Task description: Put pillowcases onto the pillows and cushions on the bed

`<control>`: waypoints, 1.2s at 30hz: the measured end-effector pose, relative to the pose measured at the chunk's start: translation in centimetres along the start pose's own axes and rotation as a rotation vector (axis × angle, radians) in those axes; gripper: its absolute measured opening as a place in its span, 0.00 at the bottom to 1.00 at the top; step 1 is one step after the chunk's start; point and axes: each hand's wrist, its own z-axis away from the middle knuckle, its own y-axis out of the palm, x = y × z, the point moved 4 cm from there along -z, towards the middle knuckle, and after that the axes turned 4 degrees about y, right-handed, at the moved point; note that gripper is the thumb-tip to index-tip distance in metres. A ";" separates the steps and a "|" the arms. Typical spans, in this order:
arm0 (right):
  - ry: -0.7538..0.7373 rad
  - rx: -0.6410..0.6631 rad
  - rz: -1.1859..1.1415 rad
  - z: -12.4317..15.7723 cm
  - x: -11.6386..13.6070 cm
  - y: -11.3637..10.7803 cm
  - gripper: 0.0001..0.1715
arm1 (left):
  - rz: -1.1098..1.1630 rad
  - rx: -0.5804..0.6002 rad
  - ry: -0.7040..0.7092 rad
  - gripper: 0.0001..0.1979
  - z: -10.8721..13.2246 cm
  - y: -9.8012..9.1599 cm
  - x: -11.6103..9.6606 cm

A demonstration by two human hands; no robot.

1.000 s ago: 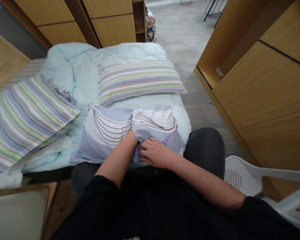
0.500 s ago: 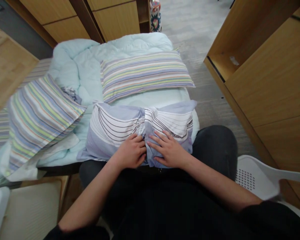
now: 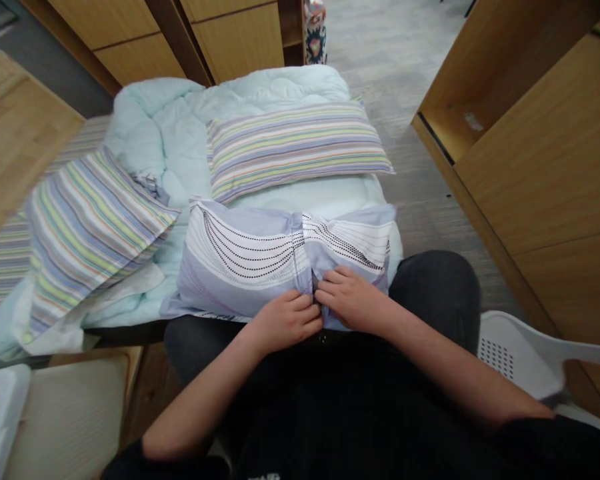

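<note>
A pillow in a lavender-and-white pillowcase (image 3: pixel 245 257) lies across the near edge of the bedding, close to my lap. Dotted black lines curve over its white part, and a seam with overlapping edges runs down right of its middle. At the near end of that seam a small dark gap shows between the edges. My left hand (image 3: pixel 287 321) is closed, pinching the edge left of the gap. On the other side, my right hand (image 3: pixel 353 300) has its fingers curled on the right edge. The fingertips of both hands nearly meet and are partly hidden.
Beyond lies a striped pillow (image 3: pixel 300 147) on the pale blue quilt (image 3: pixel 150 130). Another striped pillow (image 3: pixel 97 230) rests at the left. A white chair (image 3: pixel 520 363) stands at my right, below a wooden cabinet (image 3: pixel 545 187). A wooden tabletop (image 3: pixel 20 127) is at the left.
My left hand has slid right along the near edge. My right hand has gone from lying flat with spread fingers to curled at the seam, where a dark gap now shows.
</note>
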 end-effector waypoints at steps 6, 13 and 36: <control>-0.016 0.029 -0.002 3.1 -0.6 -5.0 0.06 | 0.135 -0.193 -0.235 0.05 -0.2 3.0 -1.5; -0.059 0.014 -0.176 2.4 1.6 -4.4 0.11 | 0.589 -0.238 -0.285 0.08 -1.4 4.8 -2.3; -0.162 0.298 0.284 -11.2 -17.2 -2.4 0.09 | 0.693 -0.347 -0.793 0.14 6.4 7.4 -5.7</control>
